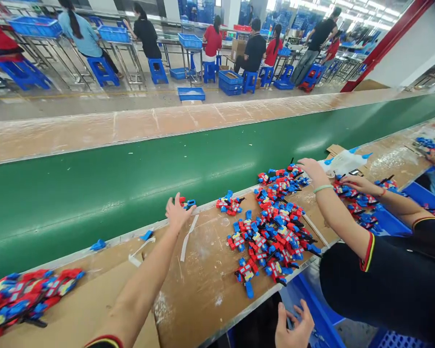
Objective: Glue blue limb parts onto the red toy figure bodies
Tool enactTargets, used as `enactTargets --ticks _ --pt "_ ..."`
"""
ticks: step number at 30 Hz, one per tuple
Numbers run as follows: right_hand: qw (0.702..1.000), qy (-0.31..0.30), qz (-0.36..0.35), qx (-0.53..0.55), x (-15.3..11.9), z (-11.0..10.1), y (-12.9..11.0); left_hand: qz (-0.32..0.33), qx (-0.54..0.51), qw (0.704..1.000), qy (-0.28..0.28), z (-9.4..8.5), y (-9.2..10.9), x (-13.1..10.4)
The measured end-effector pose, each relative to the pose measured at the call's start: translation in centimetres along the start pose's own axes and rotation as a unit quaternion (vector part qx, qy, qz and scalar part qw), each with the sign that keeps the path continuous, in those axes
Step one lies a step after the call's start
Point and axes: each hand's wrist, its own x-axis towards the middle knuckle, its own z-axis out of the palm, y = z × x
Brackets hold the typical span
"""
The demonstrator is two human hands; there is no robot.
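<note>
My left hand [177,212] reaches out to the edge of the green belt, its fingers spread. Just beyond them sits a small red and blue toy robot [189,204], partly hidden by the hand; whether the fingers touch it I cannot tell. At the bottom, in front of the table edge, my right hand [293,326] is open with fingers apart and nothing in it. A heap of red and blue toy robots [275,237] lies on the cardboard-covered table [206,270] to the right. More toy robots [32,295] lie in rows at the left.
The green conveyor belt [148,169] runs along the far side. Blue pieces [98,244] lie by its edge. At right, a co-worker's hand [311,171] is above the toys, near a plastic bag [348,162]. Blue bins [429,200] stand below. People sit on stools beyond.
</note>
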Motion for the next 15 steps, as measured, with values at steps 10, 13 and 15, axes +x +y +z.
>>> enactTargets --ticks 10,13,15 --pt "0.994 0.057 -0.051 0.075 -1.0 3.3 -4.9 0.087 -0.181 0.978 -0.062 3.2 2.5 0.1" --pt "0.99 0.041 -0.082 0.11 -1.2 4.2 -6.7 0.064 -0.236 0.966 -0.079 4.8 4.9 0.1" --pt "0.988 0.041 -0.087 0.119 -1.5 4.0 -7.5 0.052 -0.256 0.958 -0.118 5.0 6.3 1.0"
